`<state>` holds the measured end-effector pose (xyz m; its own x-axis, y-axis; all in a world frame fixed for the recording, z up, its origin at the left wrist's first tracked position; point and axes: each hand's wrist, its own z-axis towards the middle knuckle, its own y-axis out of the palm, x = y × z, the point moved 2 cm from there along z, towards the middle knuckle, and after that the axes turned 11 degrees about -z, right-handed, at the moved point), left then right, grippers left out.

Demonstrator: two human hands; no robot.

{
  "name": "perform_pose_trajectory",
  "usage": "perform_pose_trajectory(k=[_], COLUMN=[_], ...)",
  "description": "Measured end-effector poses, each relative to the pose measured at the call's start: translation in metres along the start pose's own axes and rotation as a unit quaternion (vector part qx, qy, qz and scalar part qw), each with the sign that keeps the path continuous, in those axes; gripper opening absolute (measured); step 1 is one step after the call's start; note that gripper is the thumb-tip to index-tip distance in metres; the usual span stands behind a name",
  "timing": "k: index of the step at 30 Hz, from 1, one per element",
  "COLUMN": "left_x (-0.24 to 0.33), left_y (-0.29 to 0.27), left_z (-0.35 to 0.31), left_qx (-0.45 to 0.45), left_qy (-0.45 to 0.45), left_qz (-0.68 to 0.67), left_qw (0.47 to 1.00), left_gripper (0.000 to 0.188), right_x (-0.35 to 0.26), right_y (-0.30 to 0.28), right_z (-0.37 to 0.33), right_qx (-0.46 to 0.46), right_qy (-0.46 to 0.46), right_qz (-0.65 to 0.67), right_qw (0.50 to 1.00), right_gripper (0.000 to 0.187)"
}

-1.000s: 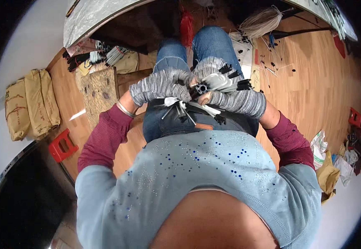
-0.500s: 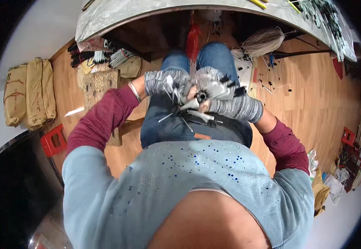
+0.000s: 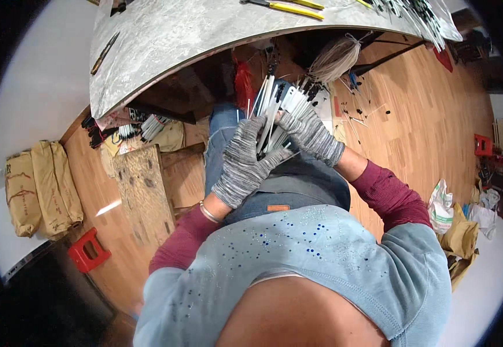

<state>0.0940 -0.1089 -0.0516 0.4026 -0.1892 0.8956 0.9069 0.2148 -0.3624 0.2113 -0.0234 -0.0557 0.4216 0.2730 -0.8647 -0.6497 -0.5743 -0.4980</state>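
Observation:
In grey striped knit gloves with bare fingertips, both my hands close round a fanned bundle of thin white sticks (image 3: 271, 113) with black ends. The bundle stands over my lap, its ends fanning toward the table. My left hand (image 3: 241, 165) wraps it from the left and below, the thumb reaching across toward the right. From the right, my right hand (image 3: 314, 134) grips the upper part, its fingertips against the sticks. Some of the bundle's lower end is hidden behind the gloves.
Ahead is a grey marbled table (image 3: 159, 55) bearing yellow-handled pliers (image 3: 295, 10), a dark slim tool (image 3: 105, 53) and more sticks (image 3: 419, 17). Beneath hangs a pale strand bundle (image 3: 335, 58). At left are a wooden bench (image 3: 141, 185), brown sacks (image 3: 57, 185) and a red stool (image 3: 89, 250).
The blurred bundle, which pointed toward me, now stands with its ends toward the table. Both hands have shifted their grip around it. My view has turned, showing more of the table.

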Motion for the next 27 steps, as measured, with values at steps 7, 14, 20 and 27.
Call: perform_pose_trajectory(k=[7, 14, 20, 27], left_x=[0.008, 0.009, 0.008, -0.004], left_y=[0.009, 0.013, 0.011, -0.006], left_z=[0.001, 0.004, 0.008, 0.010], left_qx=[0.049, 0.036, 0.102, 0.005], left_qy=[-0.005, -0.063, 0.006, -0.192], left_qz=[0.082, 0.066, 0.028, -0.286], left_qw=[0.995, 0.995, 0.994, 0.939], left_gripper=[0.045, 0.048, 0.037, 0.028], right_x=[-0.007, -0.018, -0.032, -0.022], right_y=[0.001, -0.005, -0.013, -0.028], right_z=[-0.001, -0.003, -0.016, -0.016], right_qx=[0.001, -0.013, -0.115, -0.145], right_qy=[0.039, -0.001, 0.016, -0.093], right_qz=[0.028, -0.002, 0.130, 0.149], right_qw=[0.999, 1.000, 0.985, 0.974], right_gripper=[0.035, 0.036, 0.035, 0.035])
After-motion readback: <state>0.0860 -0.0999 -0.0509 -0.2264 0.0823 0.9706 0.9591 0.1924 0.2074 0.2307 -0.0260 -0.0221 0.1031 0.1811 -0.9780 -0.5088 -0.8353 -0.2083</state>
